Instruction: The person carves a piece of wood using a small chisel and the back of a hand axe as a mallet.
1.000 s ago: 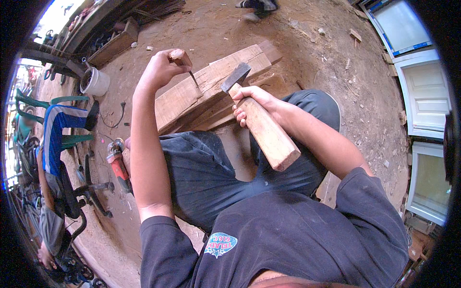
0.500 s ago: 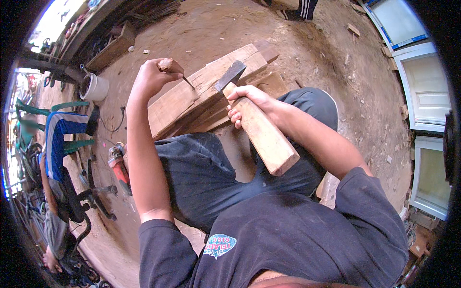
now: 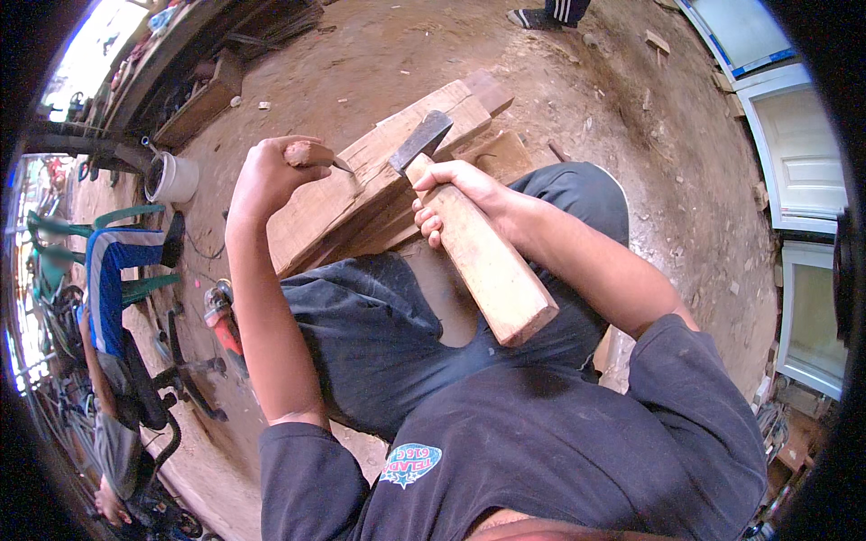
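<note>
Wooden-handled chisel (image 3: pixel 309 153) held in curled left hand (image 3: pixel 267 173), blade angled down toward timber beam (image 3: pixel 317 213) — contact unclear. Hammer (image 3: pixel 496 270) gripped by right hand (image 3: pixel 465 194) around handle — beam laid before knees (image 3: pixel 586 194).

The left grip (image 3: pixel 271 176) has dropped closer to the beam (image 3: pixel 379 167), and the chisel (image 3: pixel 308 154) in it leans flatter, though the fisheye makes the exact angle hard to judge. The hammer (image 3: pixel 487 257) has shifted slightly leftward in view, its butt nearer the wearer's body. The left forearm (image 3: pixel 257 298) now hides more of the red grinder (image 3: pixel 223 326). A passer-by's striped trouser leg (image 3: pixel 563 11) has come into view at the top.
</note>
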{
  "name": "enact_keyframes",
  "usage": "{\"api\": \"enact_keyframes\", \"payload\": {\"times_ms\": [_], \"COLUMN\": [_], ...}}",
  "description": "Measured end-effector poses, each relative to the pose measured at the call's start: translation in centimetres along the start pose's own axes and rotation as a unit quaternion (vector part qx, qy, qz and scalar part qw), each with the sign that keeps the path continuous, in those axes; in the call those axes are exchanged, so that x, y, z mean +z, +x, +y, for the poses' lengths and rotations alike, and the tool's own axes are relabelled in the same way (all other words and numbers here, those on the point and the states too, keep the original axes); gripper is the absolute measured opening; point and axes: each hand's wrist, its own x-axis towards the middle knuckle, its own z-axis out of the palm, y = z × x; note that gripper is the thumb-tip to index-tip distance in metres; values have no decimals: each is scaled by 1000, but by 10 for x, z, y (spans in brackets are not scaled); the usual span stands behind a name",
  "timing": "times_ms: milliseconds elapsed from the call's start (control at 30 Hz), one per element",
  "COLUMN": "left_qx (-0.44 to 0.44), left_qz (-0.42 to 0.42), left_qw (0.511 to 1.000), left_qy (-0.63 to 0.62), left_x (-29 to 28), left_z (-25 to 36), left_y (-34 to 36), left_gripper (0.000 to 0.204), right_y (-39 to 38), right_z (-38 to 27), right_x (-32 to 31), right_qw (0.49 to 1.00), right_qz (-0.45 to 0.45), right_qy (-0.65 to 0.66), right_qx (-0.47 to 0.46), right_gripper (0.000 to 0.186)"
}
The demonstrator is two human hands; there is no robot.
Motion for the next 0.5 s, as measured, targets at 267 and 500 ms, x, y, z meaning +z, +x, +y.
{"api": "enact_keyframes", "payload": {"times_ms": [267, 500], "left_qx": [16, 23], "left_qz": [-25, -26], "left_qw": [998, 997], "left_qy": [-62, -75], "left_x": [-6, -5], "left_z": [-25, -19], "left_y": [5, 6], "left_gripper": [39, 37], "right_y": [-1, -3], "right_z": [-1, -1], "right_x": [1, 1], "right_qw": [1000, 1000], "right_qz": [-18, -5], "right_qy": [14, 16], "right_qx": [17, 4], "right_gripper": [24, 24]}}
